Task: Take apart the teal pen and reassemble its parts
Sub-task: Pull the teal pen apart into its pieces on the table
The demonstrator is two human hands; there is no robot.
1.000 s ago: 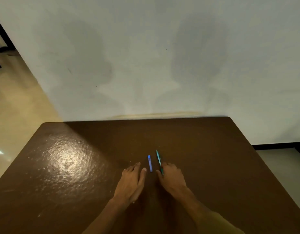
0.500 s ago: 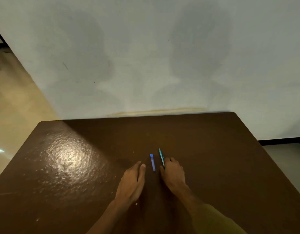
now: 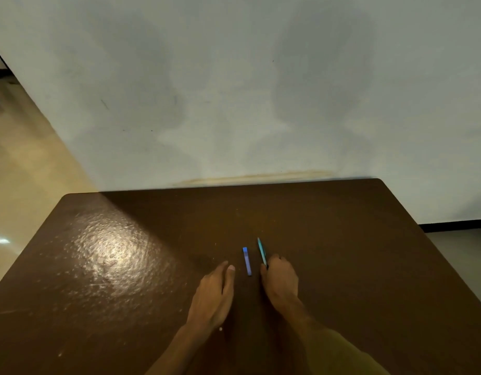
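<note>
the teal pen (image 3: 261, 252) is pinched at its near end by the right hand (image 3: 280, 280), seemingly for lifting; the left hand (image 3: 215, 293) is laid flat, holding nothing, beside a blue piece (image 3: 247, 261).

There is one brown desk (image 3: 342, 266) in the lower half of the frame. On it, near the lower middle, lie two small things: one teal pen (image 3: 261, 251) and one short blue stick (image 3: 247, 261). Two hands are on the desk: one left hand (image 3: 213, 296) and one right hand (image 3: 280, 282).
</note>
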